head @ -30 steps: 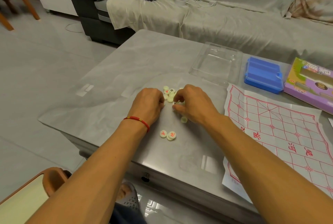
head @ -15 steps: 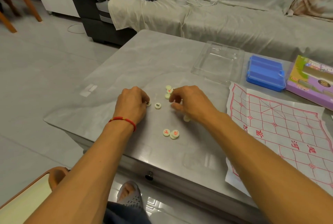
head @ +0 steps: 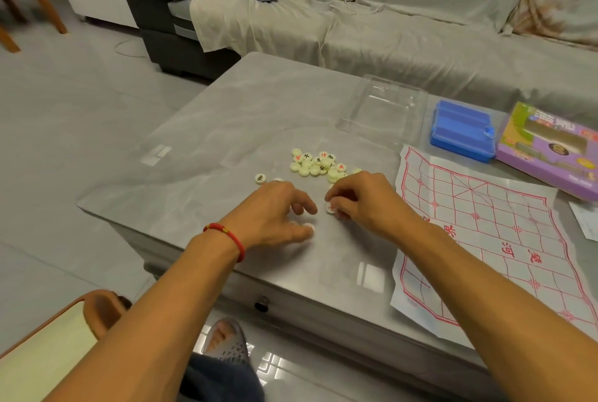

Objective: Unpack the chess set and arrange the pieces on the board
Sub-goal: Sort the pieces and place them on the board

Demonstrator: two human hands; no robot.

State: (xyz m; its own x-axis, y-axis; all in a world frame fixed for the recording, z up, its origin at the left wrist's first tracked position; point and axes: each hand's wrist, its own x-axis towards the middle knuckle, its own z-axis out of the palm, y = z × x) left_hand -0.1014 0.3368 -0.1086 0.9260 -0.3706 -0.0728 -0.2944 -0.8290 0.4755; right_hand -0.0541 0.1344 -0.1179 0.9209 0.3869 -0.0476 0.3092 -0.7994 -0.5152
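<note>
Your right hand (head: 362, 204) pinches one piece (head: 330, 208), left hand (head: 275, 217) fingers loose on others; sort by colour beside the board (head: 485, 239)

Left hand (head: 275, 213) palm-down, fingers spread, right hand (head: 362, 201) curled in a pinching grip

Covered sofa (head: 404, 29) (grey tiled floor (head: 64, 142))

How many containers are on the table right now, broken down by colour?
Clear tray: 1
Blue tray: 1
Purple box: 1
Total: 3
</note>
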